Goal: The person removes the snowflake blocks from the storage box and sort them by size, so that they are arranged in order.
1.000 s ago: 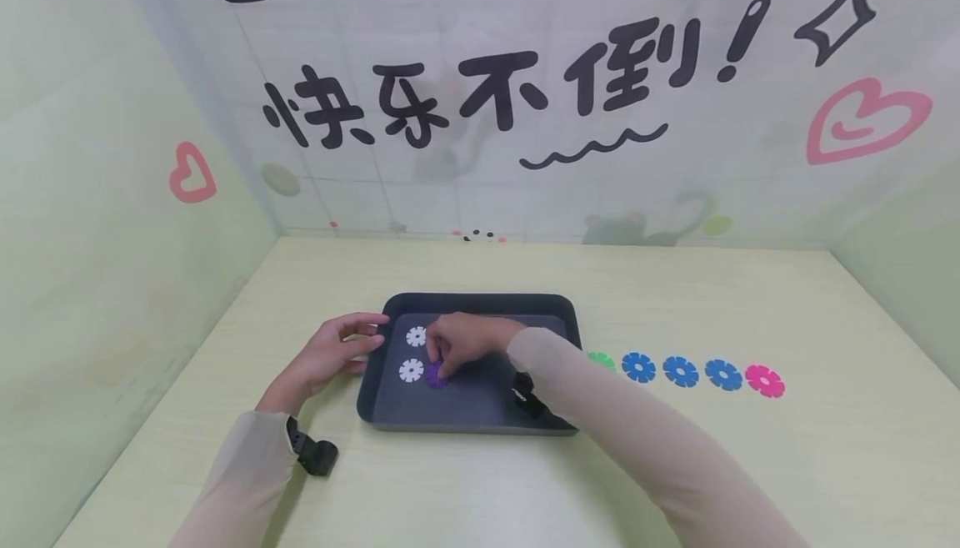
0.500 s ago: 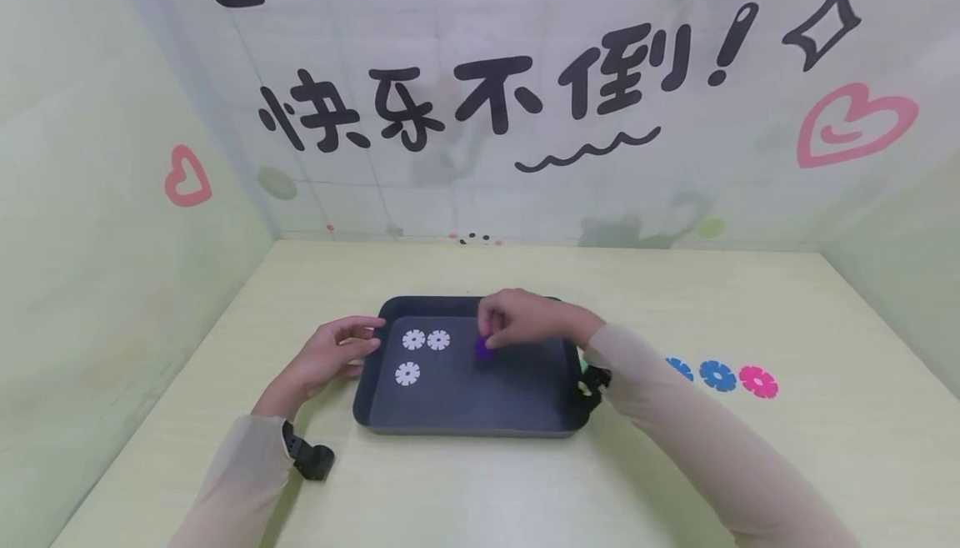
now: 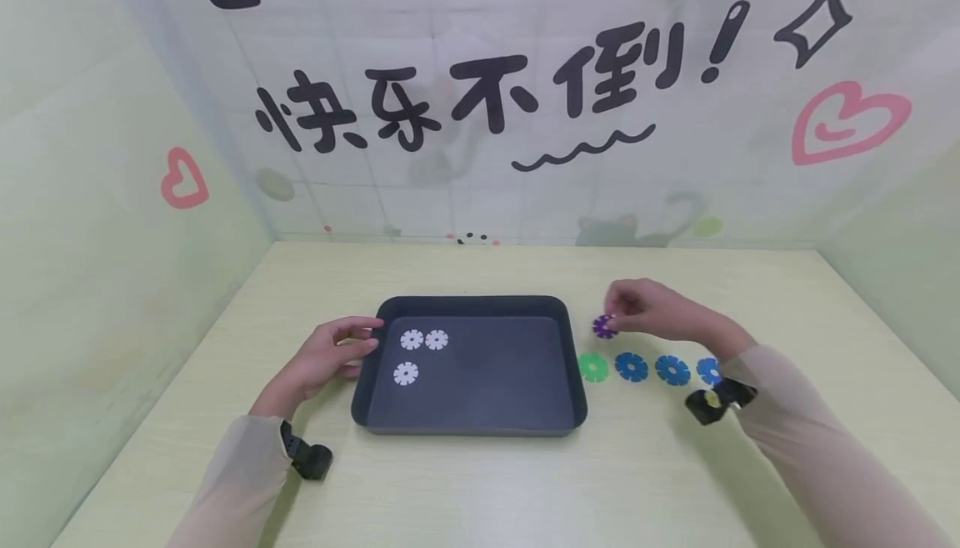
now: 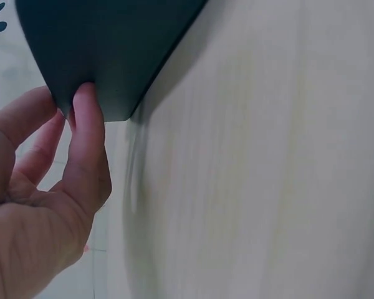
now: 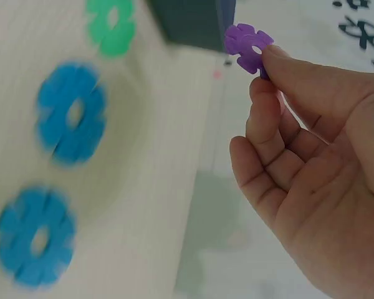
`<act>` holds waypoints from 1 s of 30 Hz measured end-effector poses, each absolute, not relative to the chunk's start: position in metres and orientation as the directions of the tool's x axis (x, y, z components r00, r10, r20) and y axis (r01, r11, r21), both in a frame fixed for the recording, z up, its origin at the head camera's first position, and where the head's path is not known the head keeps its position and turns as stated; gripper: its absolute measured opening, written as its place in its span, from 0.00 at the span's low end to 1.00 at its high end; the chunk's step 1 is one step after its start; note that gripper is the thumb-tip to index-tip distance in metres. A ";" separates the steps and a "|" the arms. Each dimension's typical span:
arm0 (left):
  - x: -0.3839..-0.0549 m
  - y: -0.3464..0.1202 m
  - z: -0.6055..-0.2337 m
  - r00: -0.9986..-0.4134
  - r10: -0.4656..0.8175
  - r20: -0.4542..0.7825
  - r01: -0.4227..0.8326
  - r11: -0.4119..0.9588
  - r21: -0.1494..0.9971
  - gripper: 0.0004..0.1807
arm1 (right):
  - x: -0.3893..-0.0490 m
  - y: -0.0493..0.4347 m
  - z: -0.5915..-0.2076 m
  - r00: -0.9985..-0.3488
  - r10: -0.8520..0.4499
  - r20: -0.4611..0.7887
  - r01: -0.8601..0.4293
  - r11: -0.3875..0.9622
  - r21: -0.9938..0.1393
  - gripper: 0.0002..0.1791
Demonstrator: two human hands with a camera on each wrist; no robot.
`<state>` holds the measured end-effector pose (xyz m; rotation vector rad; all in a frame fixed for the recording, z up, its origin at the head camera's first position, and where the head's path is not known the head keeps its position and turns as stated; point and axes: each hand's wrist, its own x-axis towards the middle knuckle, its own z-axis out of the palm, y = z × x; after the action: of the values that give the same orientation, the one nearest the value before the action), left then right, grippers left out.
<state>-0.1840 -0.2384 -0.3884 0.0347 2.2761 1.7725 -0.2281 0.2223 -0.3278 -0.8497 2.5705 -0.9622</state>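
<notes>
Right of centre, the fingers [image 5: 262,118] of my right hand [image 3: 654,309] pinch a purple disc [image 3: 603,328] by its edge, and a slip could drop it onto the green disc [image 3: 599,373] below, while my left hand [image 3: 322,356] holds the tray [image 3: 468,306] at centre.

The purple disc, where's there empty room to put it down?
In the tray, the right half beside three white discs is bare. So is the table on the tray's near side, between the sleeves. It's crowded just right of the tray, where the green disc and blue discs line up.
</notes>
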 end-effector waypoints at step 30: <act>-0.184 -0.238 -0.388 -0.968 0.170 -0.185 -0.133 0.278 0.951 0.26 | -0.165 0.436 -0.376 -0.967 -0.185 -0.177 -0.039 0.788 -0.614 0.11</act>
<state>-0.1838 -0.2385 -0.3882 0.0338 2.2992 1.7494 -0.1648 0.4361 -0.3764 -0.1752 2.7515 -0.9375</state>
